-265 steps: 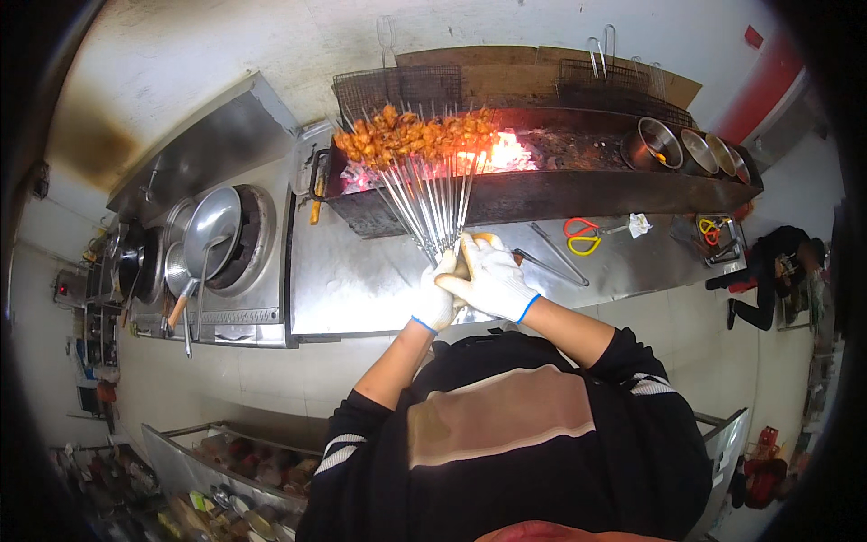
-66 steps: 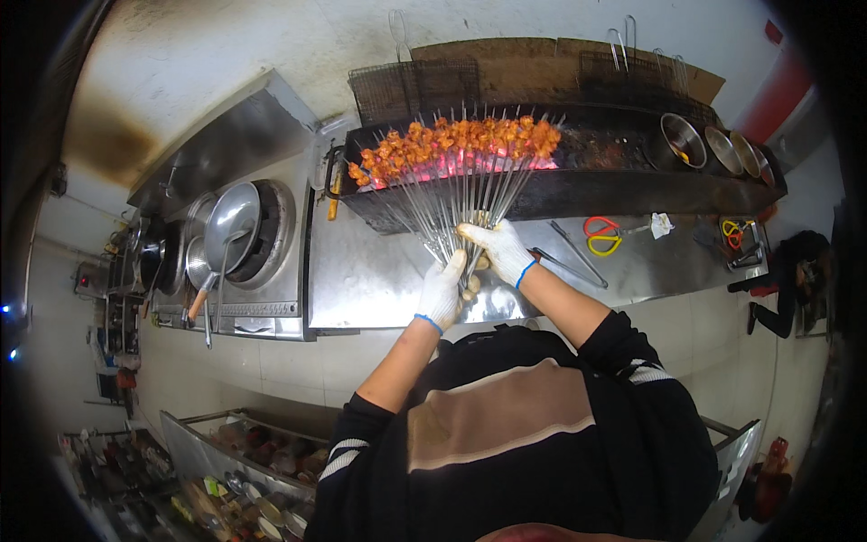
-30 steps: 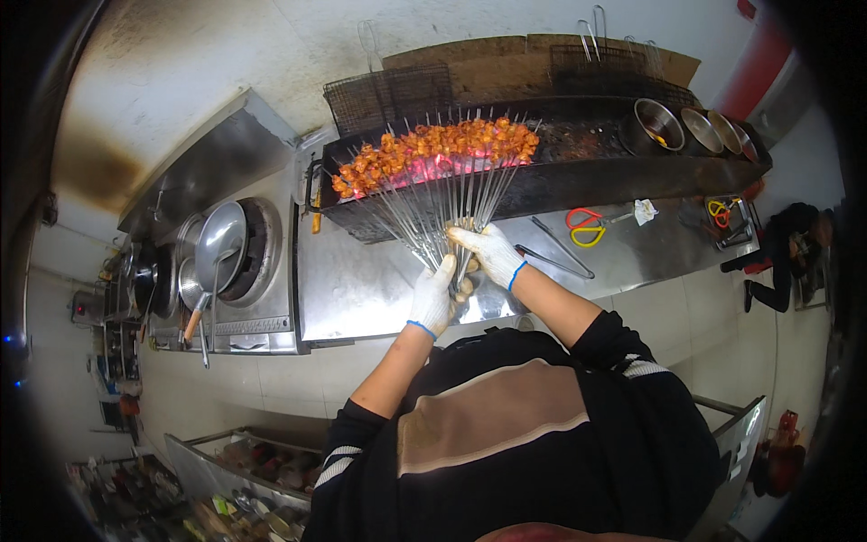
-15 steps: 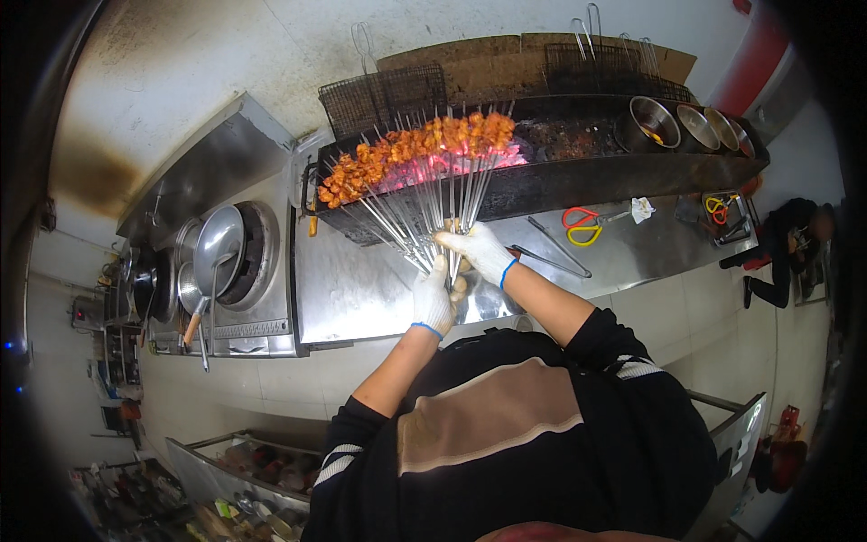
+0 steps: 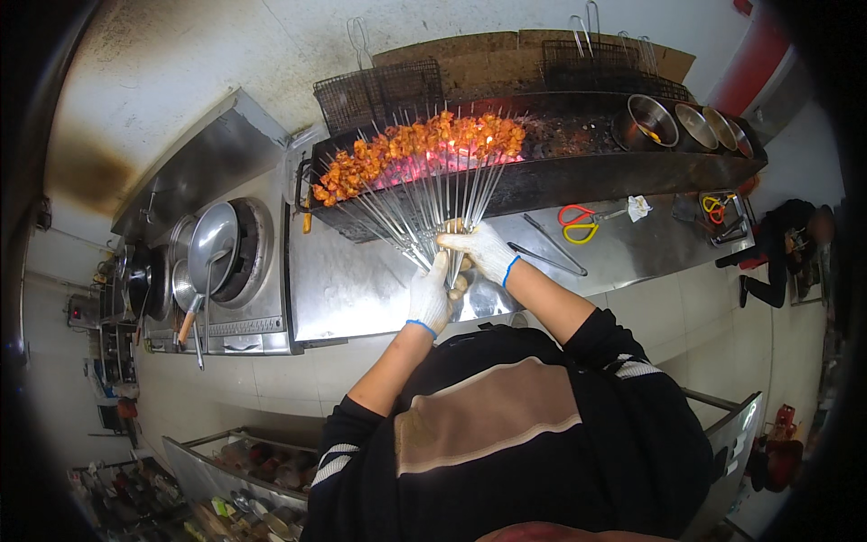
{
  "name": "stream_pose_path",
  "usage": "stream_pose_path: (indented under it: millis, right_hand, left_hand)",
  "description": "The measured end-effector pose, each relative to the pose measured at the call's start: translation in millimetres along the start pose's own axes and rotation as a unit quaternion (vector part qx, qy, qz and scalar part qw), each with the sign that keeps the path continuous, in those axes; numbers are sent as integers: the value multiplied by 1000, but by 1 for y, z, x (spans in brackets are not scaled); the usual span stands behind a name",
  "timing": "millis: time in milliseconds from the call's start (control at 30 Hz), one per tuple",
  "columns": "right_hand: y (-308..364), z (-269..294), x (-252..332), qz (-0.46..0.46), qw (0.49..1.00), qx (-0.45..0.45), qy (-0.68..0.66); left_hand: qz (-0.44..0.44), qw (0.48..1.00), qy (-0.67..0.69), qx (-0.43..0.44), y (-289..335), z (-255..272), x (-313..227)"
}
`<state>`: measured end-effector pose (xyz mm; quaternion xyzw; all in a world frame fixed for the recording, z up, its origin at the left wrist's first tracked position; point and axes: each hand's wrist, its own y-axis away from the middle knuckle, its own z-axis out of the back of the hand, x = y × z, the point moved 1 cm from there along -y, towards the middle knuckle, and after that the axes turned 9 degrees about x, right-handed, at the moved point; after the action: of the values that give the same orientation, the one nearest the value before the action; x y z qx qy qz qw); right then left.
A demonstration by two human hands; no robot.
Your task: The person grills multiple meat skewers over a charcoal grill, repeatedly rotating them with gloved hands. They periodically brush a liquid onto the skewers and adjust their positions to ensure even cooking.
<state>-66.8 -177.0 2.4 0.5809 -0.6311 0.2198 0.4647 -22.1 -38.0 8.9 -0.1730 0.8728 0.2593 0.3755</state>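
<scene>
Many metal skewers (image 5: 442,194) fan out from my two gloved hands toward the far side. Chunks of orange-brown meat (image 5: 406,147) on their far ends lie over glowing coals (image 5: 440,163) in a long black charcoal grill (image 5: 578,177). My left hand (image 5: 430,287), in a white glove with a blue cuff, is closed round the handle ends of the bunch from the near left. From the right, my right hand (image 5: 483,250), gloved alike, grips the same bunch a little farther up. Some fingertips are hidden under the skewers.
On the steel counter (image 5: 348,294) lie black tongs (image 5: 553,246) and red-and-yellow scissors (image 5: 581,222). Metal bowls (image 5: 652,122) stand on the grill's right end. A wire grill basket (image 5: 379,93) leans behind. At left is a stove with a wok (image 5: 217,235). Another person (image 5: 781,253) is far right.
The skewers' meat ends have spread slightly wider over the coals, the rightmost ones shifting right and down. Both hands keep their hold at nearly the same place. The view has shifted slightly.
</scene>
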Motion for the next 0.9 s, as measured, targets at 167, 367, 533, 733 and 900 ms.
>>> stream_pose_path:
  millis: [167,367,533,733,900]
  right_hand:
    - [5,-12,5,12,999,11,-50]
    - [-10,-20,14,48,994,7,-94]
    - [-11,-16,3,36,994,-17,-104]
    - [-8,-17,-11,39,994,-90,-48]
    - [-7,-18,-12,47,993,-104,-16]
  left_hand:
    - [3,1000,0,-6,15,-8,-14]
    - [1,998,60,-19,2,-10,-30]
    - [-2,998,54,-25,6,-8,-22]
    - [-20,997,49,-56,10,-4,-12]
    - [-7,996,27,-79,9,0,-10]
